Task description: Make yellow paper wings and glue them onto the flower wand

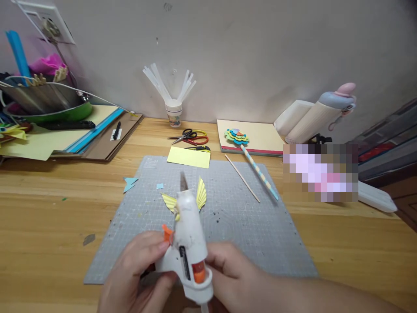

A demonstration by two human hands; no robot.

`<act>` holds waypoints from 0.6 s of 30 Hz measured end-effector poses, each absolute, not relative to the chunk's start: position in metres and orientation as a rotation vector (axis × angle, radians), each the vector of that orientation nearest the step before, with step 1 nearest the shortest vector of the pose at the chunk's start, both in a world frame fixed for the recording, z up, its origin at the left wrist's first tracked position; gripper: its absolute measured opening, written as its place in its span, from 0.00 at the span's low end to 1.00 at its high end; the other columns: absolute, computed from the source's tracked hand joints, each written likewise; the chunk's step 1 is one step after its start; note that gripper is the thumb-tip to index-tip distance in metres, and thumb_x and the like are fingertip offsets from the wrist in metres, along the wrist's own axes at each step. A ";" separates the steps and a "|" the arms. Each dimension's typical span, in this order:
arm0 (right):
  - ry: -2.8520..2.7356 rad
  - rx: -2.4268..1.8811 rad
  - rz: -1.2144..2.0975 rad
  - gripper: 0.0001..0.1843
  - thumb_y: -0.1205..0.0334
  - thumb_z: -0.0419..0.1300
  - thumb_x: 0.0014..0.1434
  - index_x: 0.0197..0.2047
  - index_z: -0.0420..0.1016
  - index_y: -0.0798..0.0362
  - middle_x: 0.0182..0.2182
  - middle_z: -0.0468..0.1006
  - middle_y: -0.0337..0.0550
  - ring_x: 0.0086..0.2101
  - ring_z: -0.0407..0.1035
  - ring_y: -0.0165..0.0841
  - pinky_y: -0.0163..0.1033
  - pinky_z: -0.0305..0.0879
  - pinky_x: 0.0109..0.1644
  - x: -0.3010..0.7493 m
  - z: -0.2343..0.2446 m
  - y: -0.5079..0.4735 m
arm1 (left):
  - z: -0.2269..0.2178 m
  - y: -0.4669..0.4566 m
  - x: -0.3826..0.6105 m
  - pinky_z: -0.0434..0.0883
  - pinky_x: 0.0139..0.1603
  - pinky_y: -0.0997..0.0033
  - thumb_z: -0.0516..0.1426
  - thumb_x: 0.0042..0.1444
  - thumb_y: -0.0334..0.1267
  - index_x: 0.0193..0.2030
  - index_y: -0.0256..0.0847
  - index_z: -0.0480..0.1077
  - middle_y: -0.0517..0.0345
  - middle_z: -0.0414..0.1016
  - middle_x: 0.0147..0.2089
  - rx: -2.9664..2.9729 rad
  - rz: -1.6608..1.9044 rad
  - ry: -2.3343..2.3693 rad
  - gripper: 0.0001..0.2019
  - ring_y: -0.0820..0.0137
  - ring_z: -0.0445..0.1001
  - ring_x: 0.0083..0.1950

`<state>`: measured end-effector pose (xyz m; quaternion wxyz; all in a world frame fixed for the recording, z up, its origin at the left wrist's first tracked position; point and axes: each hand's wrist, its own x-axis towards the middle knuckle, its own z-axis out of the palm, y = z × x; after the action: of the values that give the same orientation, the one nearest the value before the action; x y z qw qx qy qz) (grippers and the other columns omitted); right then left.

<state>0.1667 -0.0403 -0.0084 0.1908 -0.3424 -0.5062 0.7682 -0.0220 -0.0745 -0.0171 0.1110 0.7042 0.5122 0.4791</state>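
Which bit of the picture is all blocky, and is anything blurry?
In the head view, a patch of big pale squares hides whatever is at the right; in that same head view, the glue gun looks a bit blurry, especially its nozzle, while the scissors look clearer.

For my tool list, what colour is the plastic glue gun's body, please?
The glue gun's body is white, showing best in the head view.

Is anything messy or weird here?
A bit untidy, yes: a jagged blue scrap lies across the left edge of the grey mat, dark specks dot its surface, and a greyish patch stands out on the wooden table.
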 end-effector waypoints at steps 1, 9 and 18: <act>-1.323 -0.938 2.304 0.21 0.44 0.56 0.56 0.33 0.73 0.55 0.21 0.67 0.35 0.20 0.59 0.22 0.29 0.57 0.26 0.168 -0.008 -0.041 | -0.020 -0.074 -0.026 0.75 0.42 0.67 0.58 0.48 0.28 0.47 0.49 0.66 0.60 0.75 0.43 2.084 1.427 1.496 0.19 0.66 0.75 0.43; -1.173 -0.701 2.445 0.25 0.42 0.62 0.50 0.33 0.75 0.61 0.25 0.73 0.41 0.23 0.63 0.20 0.26 0.58 0.28 0.173 -0.009 -0.041 | -0.029 -0.070 -0.033 0.73 0.38 0.77 0.57 0.51 0.30 0.46 0.44 0.65 0.57 0.72 0.43 2.140 1.379 1.681 0.14 0.70 0.74 0.44; -0.859 -0.646 2.632 0.16 0.53 0.66 0.50 0.37 0.78 0.57 0.29 0.77 0.40 0.29 0.70 0.22 0.27 0.65 0.35 0.160 -0.005 -0.044 | -0.027 -0.068 -0.034 0.76 0.35 0.74 0.56 0.51 0.36 0.54 0.43 0.60 0.53 0.75 0.43 2.034 1.068 1.825 0.22 0.66 0.78 0.41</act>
<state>0.1602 -0.0441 -0.0050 0.1488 -0.2248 -0.2988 0.9154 -0.0342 -0.0678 -0.0274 0.1037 0.6894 0.6187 0.3621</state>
